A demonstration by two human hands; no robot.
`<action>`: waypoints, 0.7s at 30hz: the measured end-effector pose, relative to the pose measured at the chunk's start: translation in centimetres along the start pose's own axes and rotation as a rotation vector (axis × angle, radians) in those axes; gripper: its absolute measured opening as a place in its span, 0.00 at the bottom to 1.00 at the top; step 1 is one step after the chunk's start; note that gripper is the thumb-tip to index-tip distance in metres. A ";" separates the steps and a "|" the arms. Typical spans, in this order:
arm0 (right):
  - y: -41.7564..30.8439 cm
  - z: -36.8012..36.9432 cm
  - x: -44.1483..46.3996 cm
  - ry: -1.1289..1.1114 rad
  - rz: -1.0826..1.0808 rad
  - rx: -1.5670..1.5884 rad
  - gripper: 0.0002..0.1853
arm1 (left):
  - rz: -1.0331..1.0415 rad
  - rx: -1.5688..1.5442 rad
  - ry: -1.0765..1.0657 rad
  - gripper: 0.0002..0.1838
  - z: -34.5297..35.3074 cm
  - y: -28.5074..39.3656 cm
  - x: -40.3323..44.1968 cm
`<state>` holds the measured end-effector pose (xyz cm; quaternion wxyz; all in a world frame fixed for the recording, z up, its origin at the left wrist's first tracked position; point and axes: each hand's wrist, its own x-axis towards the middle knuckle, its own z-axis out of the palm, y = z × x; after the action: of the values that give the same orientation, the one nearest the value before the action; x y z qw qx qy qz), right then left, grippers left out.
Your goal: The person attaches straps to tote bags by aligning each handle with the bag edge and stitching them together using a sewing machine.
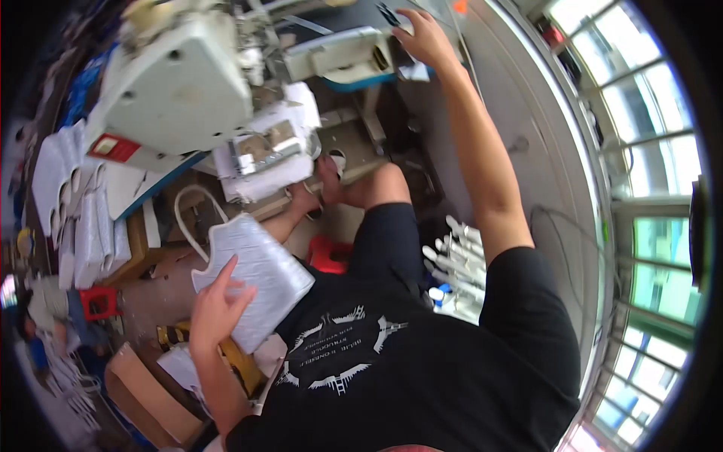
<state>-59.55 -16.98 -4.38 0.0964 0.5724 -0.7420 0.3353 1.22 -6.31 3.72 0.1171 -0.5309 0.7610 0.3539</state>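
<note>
A silvery-white handbag point(260, 264) with a quilted-looking sheen and a white loop handle point(181, 207) rests tilted across my lap. My left hand point(220, 307) lies over its near left side, fingers stretched and apart; whether it presses on the bag is unclear. At the far end of the work surface, my right hand point(428, 41) reaches out with thumb and forefinger spread. Just left of those fingertips is a small black tool point(388, 13) that looks like thread snips, blurred. Contact between them cannot be made out.
A large white sewing machine point(173, 83) stands at upper left. Several white bag pieces point(90, 203) are stacked left of it. Below are a cardboard box point(151, 399) and a red stool point(99, 303). White strips point(456, 264) bunch beside my right thigh, near the wall point(557, 181).
</note>
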 end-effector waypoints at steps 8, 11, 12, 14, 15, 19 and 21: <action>-5.0 -24.1 -24.0 -0.674 0.353 0.423 0.19 | 0.327 0.220 0.095 0.34 13.3 -17.3 16.8; -4.2 -29.2 -34.6 -0.770 0.539 0.064 0.12 | 0.287 0.210 0.096 0.35 10.9 -16.3 18.3; -4.8 -30.2 -37.6 -0.767 0.669 0.001 0.12 | 0.252 0.195 0.054 0.35 10.0 -15.9 18.9; -6.3 -30.1 -41.3 -0.758 0.800 -0.056 0.11 | 0.216 0.187 0.015 0.35 8.6 -15.1 19.4; -6.9 -29.7 -42.7 -0.714 0.824 -0.120 0.11 | 0.230 0.236 -0.003 0.35 8.2 -14.5 19.7; -6.9 -28.3 -46.6 -0.637 0.828 -0.301 0.11 | 0.282 0.383 -0.051 0.36 6.9 -12.5 20.5; -6.3 -27.6 -47.0 -0.680 0.727 -0.399 0.11 | 0.308 0.469 -0.079 0.37 6.4 -12.1 20.4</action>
<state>-45.07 35.92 -5.83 -0.1647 0.3254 -0.9311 -0.0049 2.41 -19.10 -17.26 0.2115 -0.3532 0.8886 0.2022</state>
